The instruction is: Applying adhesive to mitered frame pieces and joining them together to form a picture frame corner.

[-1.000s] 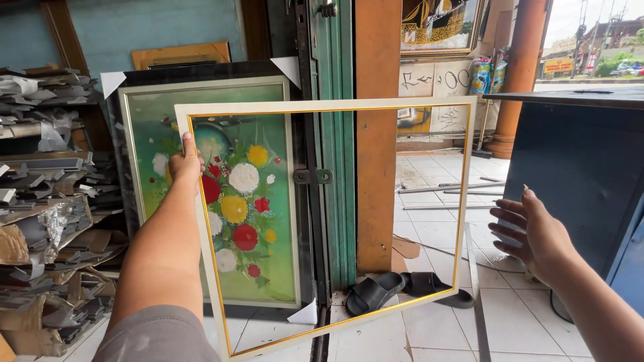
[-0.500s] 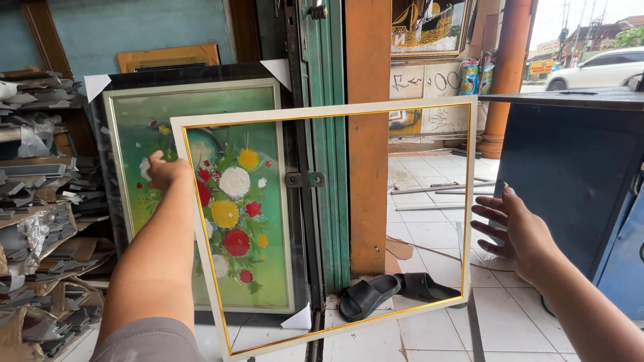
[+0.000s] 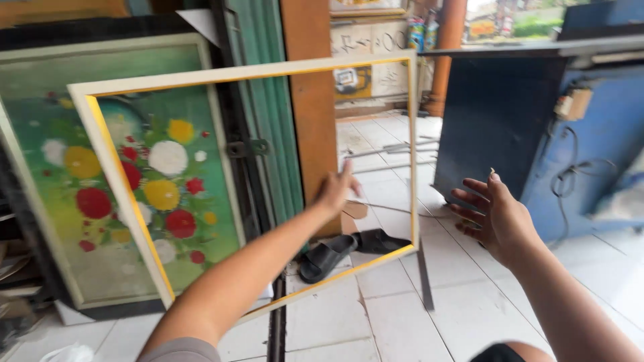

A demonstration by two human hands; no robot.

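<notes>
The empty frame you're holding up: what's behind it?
Through the empty frame show a flower painting, a green door, an orange post and black sandals on the tiled floor. The left arm covers the floor behind it.

You have an empty rectangular picture frame [image 3: 245, 72] up in the air before you, tilted so its left end hangs lower and nearer. Its face is pale cream, its inner edge bright yellow. No glass or backing fills it: your left hand [image 3: 335, 190] shows inside the opening, and your right hand [image 3: 495, 216] spreads open just beyond its right side
</notes>
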